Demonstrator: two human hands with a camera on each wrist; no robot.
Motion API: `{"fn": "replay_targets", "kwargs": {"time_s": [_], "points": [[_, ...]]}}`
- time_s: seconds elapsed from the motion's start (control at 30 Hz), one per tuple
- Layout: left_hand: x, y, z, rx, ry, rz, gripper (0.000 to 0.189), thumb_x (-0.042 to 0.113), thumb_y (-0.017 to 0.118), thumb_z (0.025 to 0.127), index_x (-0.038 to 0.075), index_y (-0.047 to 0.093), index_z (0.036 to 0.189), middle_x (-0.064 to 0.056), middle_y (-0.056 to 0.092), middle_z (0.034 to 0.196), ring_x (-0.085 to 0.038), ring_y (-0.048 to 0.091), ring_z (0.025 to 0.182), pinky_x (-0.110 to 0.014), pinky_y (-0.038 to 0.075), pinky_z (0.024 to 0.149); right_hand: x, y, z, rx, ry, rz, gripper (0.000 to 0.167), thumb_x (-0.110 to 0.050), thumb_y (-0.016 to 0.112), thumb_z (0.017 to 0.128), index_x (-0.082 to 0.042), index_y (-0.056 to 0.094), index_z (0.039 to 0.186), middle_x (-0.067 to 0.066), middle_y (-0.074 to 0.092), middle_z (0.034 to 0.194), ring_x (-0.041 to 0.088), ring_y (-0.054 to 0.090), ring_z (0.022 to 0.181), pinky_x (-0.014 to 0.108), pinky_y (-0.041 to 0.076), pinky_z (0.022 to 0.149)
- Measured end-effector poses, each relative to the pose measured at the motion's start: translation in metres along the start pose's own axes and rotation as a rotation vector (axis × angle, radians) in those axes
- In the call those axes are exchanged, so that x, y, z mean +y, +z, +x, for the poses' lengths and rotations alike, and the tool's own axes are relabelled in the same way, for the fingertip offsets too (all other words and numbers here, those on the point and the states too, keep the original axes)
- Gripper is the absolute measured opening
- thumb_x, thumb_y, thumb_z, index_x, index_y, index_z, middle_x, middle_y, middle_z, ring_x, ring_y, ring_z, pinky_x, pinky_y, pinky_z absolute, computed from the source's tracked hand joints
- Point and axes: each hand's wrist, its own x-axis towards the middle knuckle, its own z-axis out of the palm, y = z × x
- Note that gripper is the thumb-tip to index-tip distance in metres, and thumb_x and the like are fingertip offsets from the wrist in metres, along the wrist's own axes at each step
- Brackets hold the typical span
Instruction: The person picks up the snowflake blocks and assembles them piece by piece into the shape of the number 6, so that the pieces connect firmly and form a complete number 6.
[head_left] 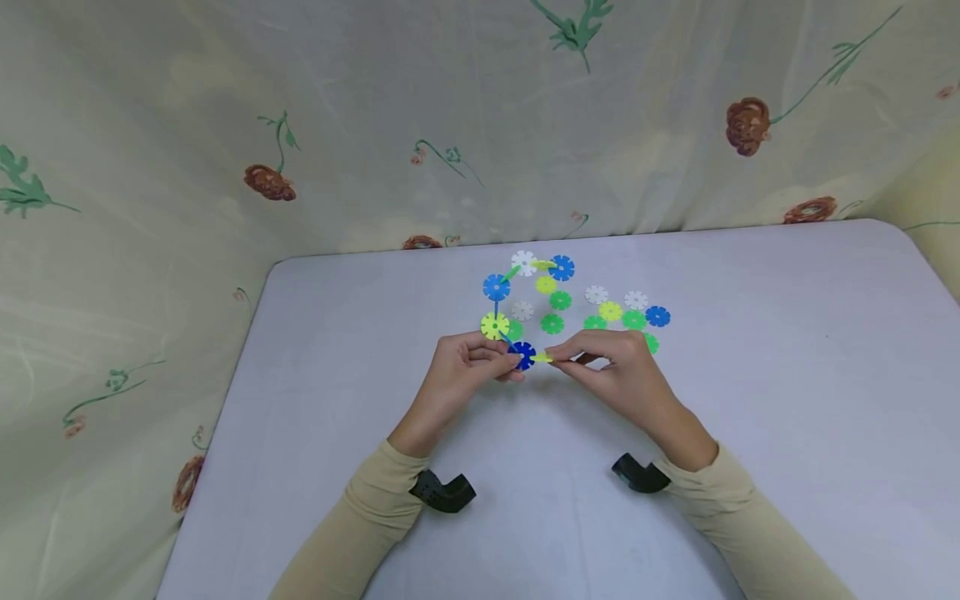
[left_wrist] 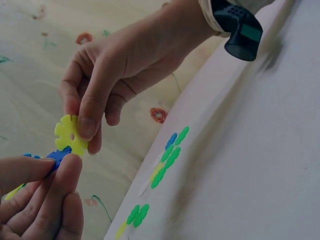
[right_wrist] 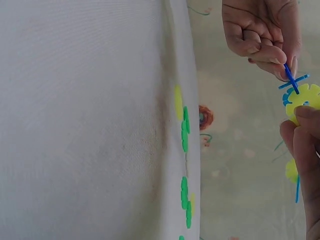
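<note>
A chain of notched plastic interlocking discs hangs between my two hands above the white table. My left hand (head_left: 480,358) pinches the dark blue disc (head_left: 522,356) between thumb and fingers. My right hand (head_left: 615,367) pinches a yellow disc (left_wrist: 71,135), seen edge-on in the head view, whose rim meets the dark blue one; how deep the slots engage I cannot tell. From the blue disc the chain curves up through a yellow-green disc (head_left: 495,326), a lighter blue disc (head_left: 496,287), a white disc (head_left: 524,263) and another blue disc (head_left: 561,267).
Loose discs lie on the table (head_left: 315,400) beyond my hands: a green disc (head_left: 560,301), a yellow disc (head_left: 611,311), a white disc (head_left: 596,295), a blue disc (head_left: 657,316) and several others. A flowered curtain (head_left: 480,108) hangs behind the far edge. Each wrist carries a black device (head_left: 444,492).
</note>
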Motion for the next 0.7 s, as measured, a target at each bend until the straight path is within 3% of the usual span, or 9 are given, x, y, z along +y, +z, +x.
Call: {"fn": "replay_targets", "kwargs": {"time_s": [0.27,0.53,0.7], "points": [[-0.0004,-0.0006,-0.0003,-0.014,-0.01,0.027,0.022,0.01,0.072,0.097,-0.009,0.069,0.107,-0.013,0.079,0.091,-0.021,0.079,0.083,-0.032,0.06,0.086,0.001,0.0027,-0.0004,-0.003,0.005,0.047,0.027,0.01,0.083,0.079,-0.01,0.082,0.096,0.003,0.081,0.092,0.013,0.077,0.079,0.014,0.059,0.074],[0.0005,-0.0012,-0.0002,0.0,-0.008,0.0,0.017,0.013,0.075,0.095,-0.002,0.072,0.102,-0.01,0.08,0.089,-0.019,0.079,0.082,-0.034,0.061,0.085,0.0004,0.0051,0.0001,0.02,0.011,0.054,0.03,0.012,0.083,0.078,-0.01,0.082,0.098,0.004,0.081,0.095,0.02,0.078,0.083,0.017,0.061,0.071],[0.0012,0.0,-0.0001,0.002,-0.001,-0.007,0.018,0.016,0.076,0.095,0.0,0.071,0.1,-0.011,0.08,0.091,-0.018,0.079,0.083,-0.037,0.061,0.089,-0.0027,0.0035,0.0006,0.023,0.041,0.033,0.028,0.008,0.083,0.08,-0.011,0.081,0.1,0.002,0.081,0.096,0.018,0.077,0.086,0.016,0.06,0.071]]}}
